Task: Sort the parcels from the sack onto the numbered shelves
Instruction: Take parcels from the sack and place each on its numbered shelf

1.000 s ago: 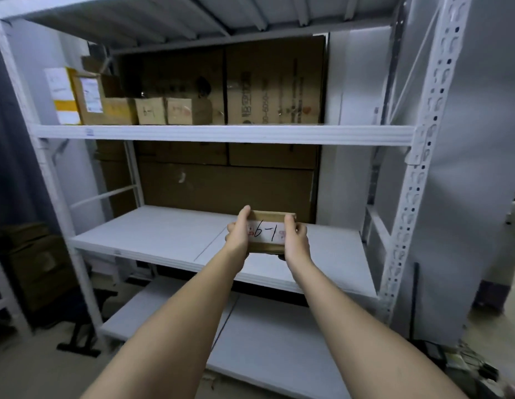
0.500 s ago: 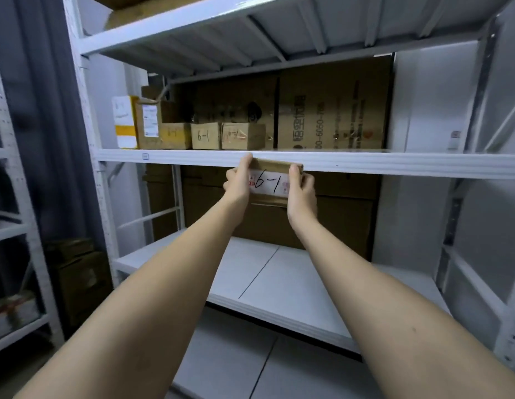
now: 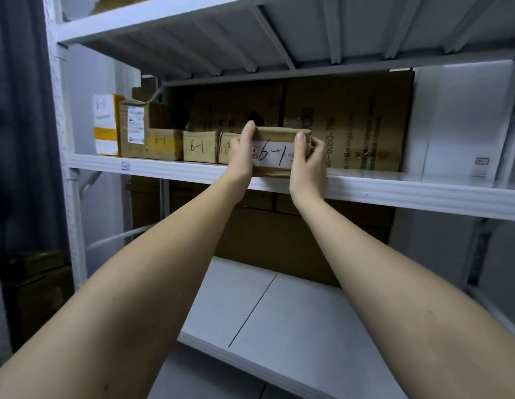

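Parcel [image 3: 275,152] higher now, both arms outstretched.

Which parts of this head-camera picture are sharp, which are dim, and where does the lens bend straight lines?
Head view: the 6-1 parcel and both hands, left hand and right hand, are sharp and evenly lit; the left edge by the dark curtain is dim; the shelf edge slants and bows from wide-angle distortion.

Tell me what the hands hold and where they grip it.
Both hold one parcel marked 6-1. The left hand grips its left end, the right hand its right end, thumbs on top.
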`<move>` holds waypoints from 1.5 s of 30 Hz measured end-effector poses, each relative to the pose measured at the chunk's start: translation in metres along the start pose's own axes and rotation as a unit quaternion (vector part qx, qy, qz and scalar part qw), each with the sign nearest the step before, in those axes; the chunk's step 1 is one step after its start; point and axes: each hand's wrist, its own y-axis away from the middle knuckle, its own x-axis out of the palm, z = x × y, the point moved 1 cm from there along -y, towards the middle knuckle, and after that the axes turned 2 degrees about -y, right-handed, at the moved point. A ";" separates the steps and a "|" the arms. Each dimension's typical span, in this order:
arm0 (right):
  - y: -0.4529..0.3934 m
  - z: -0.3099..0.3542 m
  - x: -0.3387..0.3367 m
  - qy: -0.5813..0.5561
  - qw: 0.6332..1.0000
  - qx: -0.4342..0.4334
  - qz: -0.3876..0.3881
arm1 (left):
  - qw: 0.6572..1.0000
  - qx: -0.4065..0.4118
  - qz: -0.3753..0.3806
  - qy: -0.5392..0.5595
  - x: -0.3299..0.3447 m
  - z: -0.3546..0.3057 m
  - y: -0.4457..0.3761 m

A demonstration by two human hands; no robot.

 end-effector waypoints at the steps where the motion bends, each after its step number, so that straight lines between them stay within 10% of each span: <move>1: -0.006 -0.002 0.005 0.016 1.000 -0.003 -0.011 | 1.000 0.011 0.014 -0.011 -0.001 -0.002 -0.003; 25: -0.077 -0.029 0.103 0.246 0.959 0.043 -0.132 | 0.914 0.122 0.328 -0.205 -0.062 0.044 -0.169; 45: -0.107 -0.033 0.109 0.409 0.912 -0.031 0.001 | 0.909 0.231 0.190 -0.291 -0.060 0.058 -0.217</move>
